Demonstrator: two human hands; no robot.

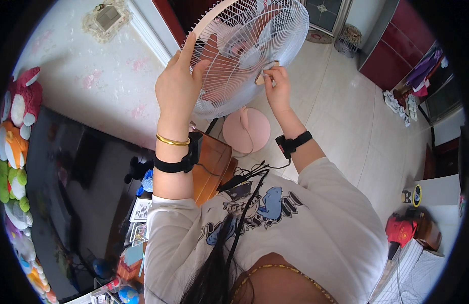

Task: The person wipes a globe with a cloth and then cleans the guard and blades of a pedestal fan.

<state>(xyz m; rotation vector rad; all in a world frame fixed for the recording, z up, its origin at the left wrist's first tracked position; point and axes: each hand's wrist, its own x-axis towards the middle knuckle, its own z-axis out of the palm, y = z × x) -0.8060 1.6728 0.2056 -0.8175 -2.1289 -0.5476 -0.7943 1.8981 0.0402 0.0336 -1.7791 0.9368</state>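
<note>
A pedestal fan with a pale wire guard [227,85] stands in front of me, its head tilted. Behind the wires, pinkish blades [215,60] can be seen. My left hand [178,85] holds the cream rim of the guard at its left side, with the thumb over the front wires. At the gold-toned centre cap [260,79], the thumb and fingertips of my right hand [277,85] pinch together; they partly hide the cap, and fine detail between them is too small to tell. Below the fan head is its round pink base [246,131] on the floor.
A wooden cabinet [209,159] stands close to my left forearm. Beside it is a large dark television [78,190], with plush toys [18,148] along the wall. Black cables [253,173] hang at my chest. Shoes [398,108] lie on the tiled floor [333,114] at the right.
</note>
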